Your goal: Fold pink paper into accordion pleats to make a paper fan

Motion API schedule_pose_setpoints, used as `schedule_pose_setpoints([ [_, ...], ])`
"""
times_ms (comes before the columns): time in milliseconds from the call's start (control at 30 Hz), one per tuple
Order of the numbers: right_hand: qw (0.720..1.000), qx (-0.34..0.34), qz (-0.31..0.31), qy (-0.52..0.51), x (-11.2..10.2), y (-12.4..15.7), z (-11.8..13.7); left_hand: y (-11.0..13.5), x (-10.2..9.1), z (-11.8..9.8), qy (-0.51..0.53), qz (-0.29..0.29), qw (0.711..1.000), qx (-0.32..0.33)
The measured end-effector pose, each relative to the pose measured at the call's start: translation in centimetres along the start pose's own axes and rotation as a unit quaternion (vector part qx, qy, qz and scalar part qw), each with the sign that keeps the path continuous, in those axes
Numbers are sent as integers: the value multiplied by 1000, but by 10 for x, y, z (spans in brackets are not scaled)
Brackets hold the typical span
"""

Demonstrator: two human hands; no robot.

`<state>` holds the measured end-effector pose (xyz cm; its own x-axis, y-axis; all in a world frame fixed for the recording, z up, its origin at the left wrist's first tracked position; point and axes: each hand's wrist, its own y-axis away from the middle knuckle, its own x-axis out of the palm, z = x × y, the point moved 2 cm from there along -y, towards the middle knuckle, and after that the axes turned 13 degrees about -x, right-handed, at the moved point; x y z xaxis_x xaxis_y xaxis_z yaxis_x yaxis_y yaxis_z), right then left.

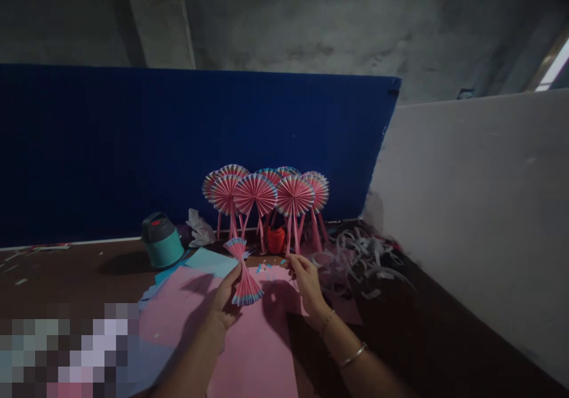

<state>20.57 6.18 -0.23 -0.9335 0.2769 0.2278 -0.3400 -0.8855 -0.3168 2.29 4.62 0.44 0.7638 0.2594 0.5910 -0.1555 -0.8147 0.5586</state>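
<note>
A pink pleated paper fan with blue edges is pinched at its narrow middle, so both ends flare out like a bow tie. My left hand is closed on it. To the right, my right hand has thumb and fingertips pressed together near the foot of a standing round fan. Whatever is between those fingertips is too small to make out. Behind both hands, several round pink paper fans stand upright on paired pink strips. Pink paper sheets lie under my hands.
A red container stands among the fans' legs. At left is a teal and dark grey pot beside a crumpled plastic bag. Shredded paper strips heap at right. A blue panel and a white wall border the table.
</note>
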Motion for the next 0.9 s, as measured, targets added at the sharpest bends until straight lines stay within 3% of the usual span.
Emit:
schedule_pose_setpoints([
  [167, 983, -64, 85, 149, 10, -6, 1, -3, -2, -3, 46, 17, 998, 27],
  [233, 942, -108, 131, 289, 15, -13, 7, -5, -2, -5, 67, 34, 996, 50],
  [300, 875, -141, 163, 434, 20, -24, 15, -5, -2, -6, 79, 39, 995, 56],
  [367, 833, -150, 172, 504, 24, -38, 23, -6, -2, -6, 81, 37, 995, 45],
  [667, 706, -204, 263, 625, 56, -98, 49, -4, -3, -7, 81, 27, 996, 34],
  [900, 594, -298, 409, 625, 70, -77, 25, -3, -1, -9, 100, 28, 994, 39],
])
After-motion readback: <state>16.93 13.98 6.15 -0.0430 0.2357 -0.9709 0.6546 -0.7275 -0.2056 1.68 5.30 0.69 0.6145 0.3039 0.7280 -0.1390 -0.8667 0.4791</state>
